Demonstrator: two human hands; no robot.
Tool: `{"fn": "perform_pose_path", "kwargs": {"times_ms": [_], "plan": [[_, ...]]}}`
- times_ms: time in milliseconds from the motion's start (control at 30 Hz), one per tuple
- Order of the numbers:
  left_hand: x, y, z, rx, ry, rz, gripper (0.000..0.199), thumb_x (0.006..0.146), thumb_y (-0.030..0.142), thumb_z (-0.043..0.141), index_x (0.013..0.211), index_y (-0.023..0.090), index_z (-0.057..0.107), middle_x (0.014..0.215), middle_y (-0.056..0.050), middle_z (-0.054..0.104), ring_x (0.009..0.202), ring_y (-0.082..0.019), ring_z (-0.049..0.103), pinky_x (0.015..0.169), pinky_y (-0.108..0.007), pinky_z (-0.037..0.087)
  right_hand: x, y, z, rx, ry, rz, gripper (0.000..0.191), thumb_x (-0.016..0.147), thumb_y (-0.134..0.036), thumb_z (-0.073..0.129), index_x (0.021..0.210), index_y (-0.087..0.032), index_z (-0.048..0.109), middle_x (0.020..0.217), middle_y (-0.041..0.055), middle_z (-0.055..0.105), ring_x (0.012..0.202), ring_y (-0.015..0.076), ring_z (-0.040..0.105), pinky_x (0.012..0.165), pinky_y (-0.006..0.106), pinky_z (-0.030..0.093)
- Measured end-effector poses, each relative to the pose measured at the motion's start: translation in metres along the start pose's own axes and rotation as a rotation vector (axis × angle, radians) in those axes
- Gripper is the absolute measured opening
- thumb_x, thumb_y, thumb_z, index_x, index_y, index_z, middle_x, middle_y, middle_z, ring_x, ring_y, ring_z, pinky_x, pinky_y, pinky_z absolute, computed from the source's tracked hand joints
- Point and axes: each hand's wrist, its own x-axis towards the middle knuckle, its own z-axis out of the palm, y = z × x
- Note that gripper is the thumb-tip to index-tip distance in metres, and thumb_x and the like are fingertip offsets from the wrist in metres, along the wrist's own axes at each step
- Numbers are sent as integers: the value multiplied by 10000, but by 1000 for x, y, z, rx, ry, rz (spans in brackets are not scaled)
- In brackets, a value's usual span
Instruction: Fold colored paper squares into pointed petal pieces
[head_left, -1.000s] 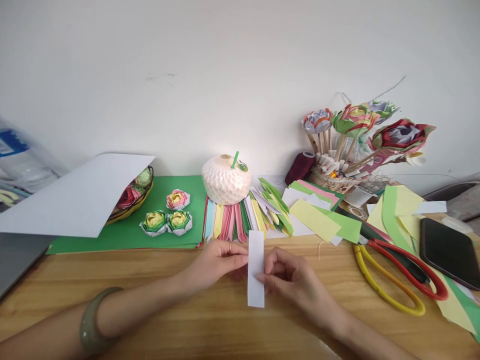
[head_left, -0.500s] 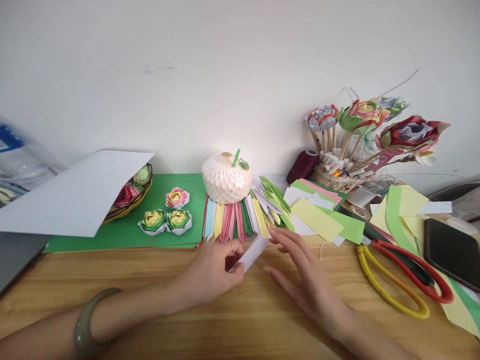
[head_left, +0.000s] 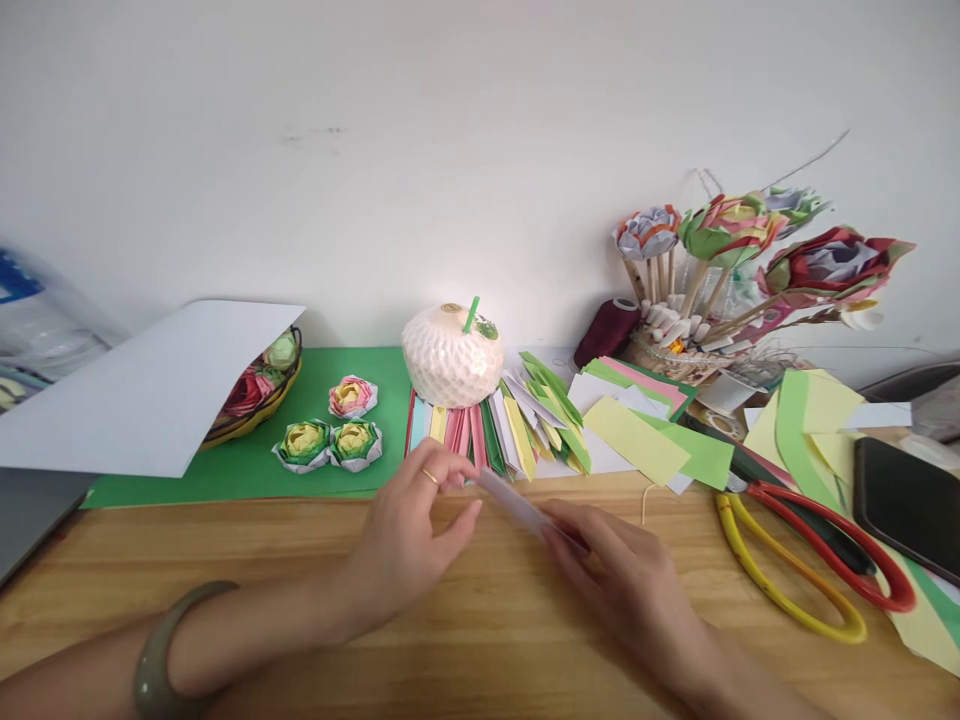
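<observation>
A pale lilac paper strip (head_left: 517, 503) slants above the wooden table (head_left: 450, 640), held at its lower right end between the thumb and fingers of my right hand (head_left: 622, 570). My left hand (head_left: 420, 520) has its thumb and fingers apart, with the fingertips close to the strip's upper left end; whether they touch it I cannot tell. Just beyond the hands, several folded paper pieces (head_left: 514, 435) in pink, green, yellow and white lie in a row. Behind them sits a white textured round container (head_left: 453, 360) with a green stick on top.
Folded paper flowers (head_left: 356, 440) rest on green sheets (head_left: 247, 482) at left, beside a basket (head_left: 285, 395) partly under a white sheet (head_left: 157, 390). Right are paper strips (head_left: 637, 437), scissors (head_left: 795, 580), a phone (head_left: 907, 510), a thread spool (head_left: 607, 332) and paper flowers on sticks (head_left: 731, 230).
The strip has passed from my left hand to my right and now slants the other way. My left fingers have opened, and my right hand has closed on the strip.
</observation>
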Motion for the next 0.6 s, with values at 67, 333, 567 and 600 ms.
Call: {"fn": "perform_pose_path", "kwargs": {"times_ms": [67, 333, 567, 600], "plan": [[-3, 2, 1, 0, -118, 30, 100, 850, 199, 478, 855, 193, 577, 676, 14, 558, 588, -123, 521, 587, -237, 407, -2, -2, -1, -81, -26, -72, 187, 928, -197, 449, 1063, -174, 577, 768, 48, 685, 628, 156, 634, 557, 254, 470], [1, 2, 4, 55, -383, -212, 216, 862, 221, 451, 1030, 205, 586, 690, 21, 646, 650, -169, 592, 610, -256, 402, 4, -4, -8, 101, -282, -129, 265, 921, -142, 356, 1079, -164, 568, 787, 46, 648, 656, 146, 583, 573, 247, 430], [-2, 0, 5, -4, -354, -147, 203, 865, 168, 431, 985, 207, 590, 824, 1, 660, 734, -161, 594, 687, -259, 429, 5, -7, -6, -24, -495, -257, 378, 798, -73, 422, 1123, -183, 580, 852, 54, 572, 708, 165, 512, 578, 260, 381], [-3, 0, 5, -13, -361, -139, 201, 862, 160, 432, 974, 209, 591, 804, 5, 653, 721, -157, 589, 687, -256, 428, 6, -8, -6, -25, -494, -259, 347, 807, -71, 414, 1083, -174, 597, 845, 56, 570, 709, 165, 510, 580, 261, 379]]}}
